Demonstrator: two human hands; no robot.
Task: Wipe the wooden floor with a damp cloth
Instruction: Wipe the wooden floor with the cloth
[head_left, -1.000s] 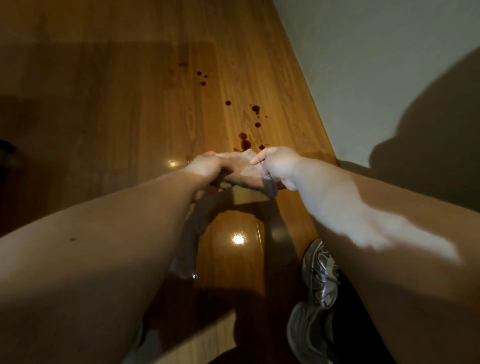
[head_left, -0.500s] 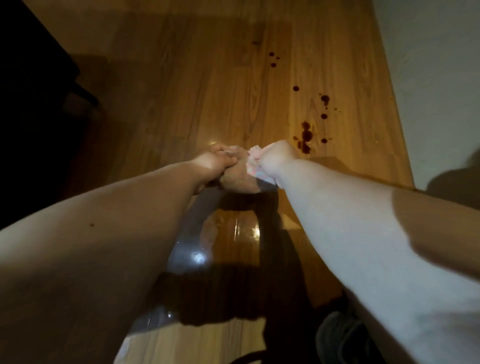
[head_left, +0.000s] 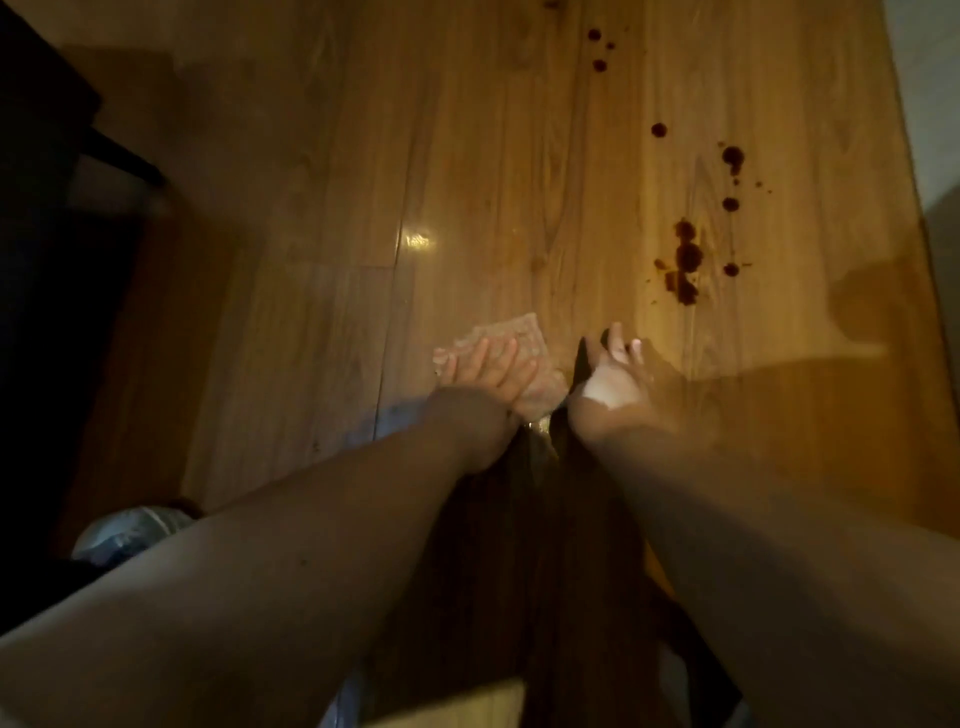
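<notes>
A pale folded cloth (head_left: 511, 332) lies flat on the glossy wooden floor (head_left: 467, 156). My left hand (head_left: 491, 371) rests on top of it with straight, spread fingers. Just to the right, my right hand (head_left: 615, 374) hovers beside the cloth, palm turned inward and fingers relaxed, holding nothing. Dark red spots and a larger splatter (head_left: 685, 265) mark the boards ahead and to the right of both hands, apart from the cloth.
A light wall (head_left: 935, 104) runs along the floor's right edge. Dark furniture (head_left: 47, 208) fills the left side. A crumpled clear plastic thing (head_left: 130, 530) lies at lower left. Shadows of my arms cover the boards near me.
Both hands were gripping the bunched cloth together in the air. Now the cloth lies flat on the floor under my left hand, and my right hand has let go.
</notes>
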